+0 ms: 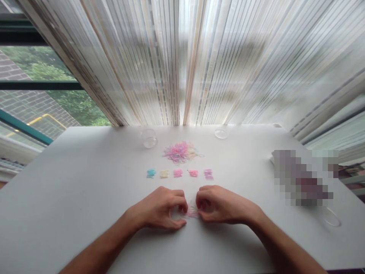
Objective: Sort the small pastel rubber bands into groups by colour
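Note:
Close to the table's front, a small bunch of pink and whitish thin strands or bands (193, 214) lies between my two hands. My left hand (167, 207) is at its left side, with the thumb and curled fingers apart and nothing visible held. At its right side, my right hand (216, 205) has its fingers curled in toward the thumb, touching the bunch's edge; what is in the fingertips is hidden. Beyond my hands runs a row of small sorted bundles: blue (151, 173), pale yellow (164, 174), pink (178, 173), coral pink (193, 173) and lilac (208, 174).
A loose mixed pile of pastel strands or bands (180, 151) lies behind the row. Clear round containers or lids (149, 141) (221, 133) stand at the back of the white table (85, 171). On the right are a blurred-out packet (302, 179) and a clear ring (332, 217). Striped curtains (171, 57) hang behind.

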The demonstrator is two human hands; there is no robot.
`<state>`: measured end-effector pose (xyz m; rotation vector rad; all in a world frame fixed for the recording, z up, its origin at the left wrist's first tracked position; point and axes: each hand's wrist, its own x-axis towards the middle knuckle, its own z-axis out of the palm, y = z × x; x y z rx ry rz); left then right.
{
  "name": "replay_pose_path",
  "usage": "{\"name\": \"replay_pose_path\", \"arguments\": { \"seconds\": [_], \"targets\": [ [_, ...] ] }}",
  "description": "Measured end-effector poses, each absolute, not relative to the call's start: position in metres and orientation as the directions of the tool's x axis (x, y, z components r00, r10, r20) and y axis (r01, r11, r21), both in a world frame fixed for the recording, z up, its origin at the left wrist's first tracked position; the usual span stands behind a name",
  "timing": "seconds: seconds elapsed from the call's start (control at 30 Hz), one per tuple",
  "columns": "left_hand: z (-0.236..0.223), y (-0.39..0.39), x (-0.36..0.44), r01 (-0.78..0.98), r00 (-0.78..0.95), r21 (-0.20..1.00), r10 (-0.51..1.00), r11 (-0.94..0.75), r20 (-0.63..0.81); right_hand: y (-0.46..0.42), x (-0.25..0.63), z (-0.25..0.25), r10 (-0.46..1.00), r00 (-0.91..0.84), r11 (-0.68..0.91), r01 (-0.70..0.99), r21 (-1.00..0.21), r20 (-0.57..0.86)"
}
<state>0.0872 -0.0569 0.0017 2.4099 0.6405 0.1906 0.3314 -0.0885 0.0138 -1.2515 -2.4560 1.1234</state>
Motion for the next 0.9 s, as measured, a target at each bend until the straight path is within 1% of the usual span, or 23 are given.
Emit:
{"name": "replay_pose_path", "arguments": {
  "seconds": [0.2,0.53,0.67,0.9],
  "targets": [
    [-0.002,-0.059,0.089,0.381,0.868,0.615,0.496,-0.691,0.020,-0.090,0.327,0.012,0.755,-0.640,0.385,0.608,-0.694,-0.142],
    [-0.001,-0.056,0.089,0.323,0.858,0.706,0.510,-0.630,0.062,-0.091,0.327,0.005,0.772,-0.635,0.419,0.538,-0.732,-0.026],
    [-0.004,-0.054,0.088,0.320,0.852,0.728,0.521,-0.607,0.059,-0.091,0.324,0.003,0.762,-0.648,0.431,0.536,-0.726,-0.025],
    [-0.006,-0.053,0.088,0.328,0.843,0.721,0.533,-0.610,0.067,-0.091,0.321,0.000,0.761,-0.649,0.451,0.537,-0.713,-0.007]
  ]
}}
